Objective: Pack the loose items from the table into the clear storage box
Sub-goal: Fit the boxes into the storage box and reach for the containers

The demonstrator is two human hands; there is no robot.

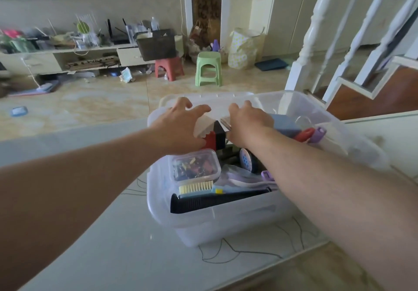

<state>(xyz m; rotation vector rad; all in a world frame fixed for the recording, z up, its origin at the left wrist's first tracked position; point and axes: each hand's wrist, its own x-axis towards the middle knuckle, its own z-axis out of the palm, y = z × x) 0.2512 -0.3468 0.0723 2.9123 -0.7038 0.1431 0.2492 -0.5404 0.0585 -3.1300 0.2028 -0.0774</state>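
The clear storage box (226, 220) sits on the pale worktop (113, 245) at the centre of view, already crowded with things. Both bare forearms reach over it toward its far end at 12 o'clock. The left hand (181, 128) has its fingers spread and curved, resting over a white, saw-edged piece (204, 128) atop a red and black block (214, 138); whether it grips anything cannot be told. The right hand (247, 123), fingers bent downward, presses at the same spot beside a blue-grey slab (286, 124), and its hold is likewise unclear. The right forearm crosses the box and hides much of its middle. Near the rim at 6 o'clock lie a dark comb (217, 201) and a brush with pale yellow bristles (195, 186), with a small lidded container of coloured clips (194, 166) just behind them. A purple-tipped red tool (309, 133) lies toward 2 o'clock. Beyond the worktop, at 12 o'clock, stand a green stool (208, 69) and a red stool (169, 67) on the tiled floor; white stair balusters (316, 35) rise at 2 o'clock.
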